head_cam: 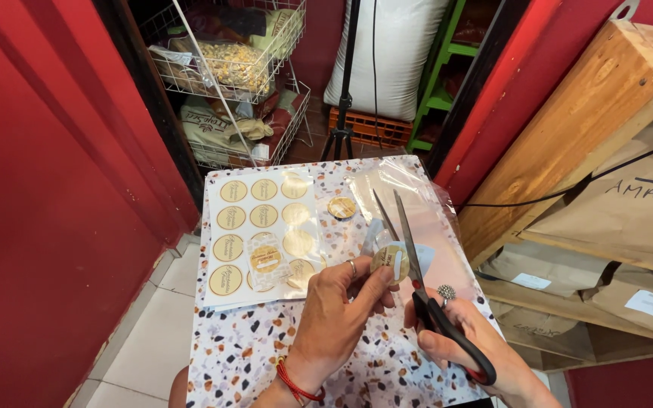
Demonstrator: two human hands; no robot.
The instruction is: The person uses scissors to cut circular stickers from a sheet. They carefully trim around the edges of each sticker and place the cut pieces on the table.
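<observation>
A sheet of round gold labels point(258, 227) lies on the speckled table point(243, 355). Her left hand point(334, 317) pinches one round label point(389, 262); the right hand point(466, 332) grips open black-handled scissors point(417, 272) against it.

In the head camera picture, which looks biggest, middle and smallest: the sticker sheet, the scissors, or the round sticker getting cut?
1. Sticker sheet, biggest.
2. Scissors, though they sit nearer the camera.
3. Round sticker held by the left hand, smallest.
</observation>
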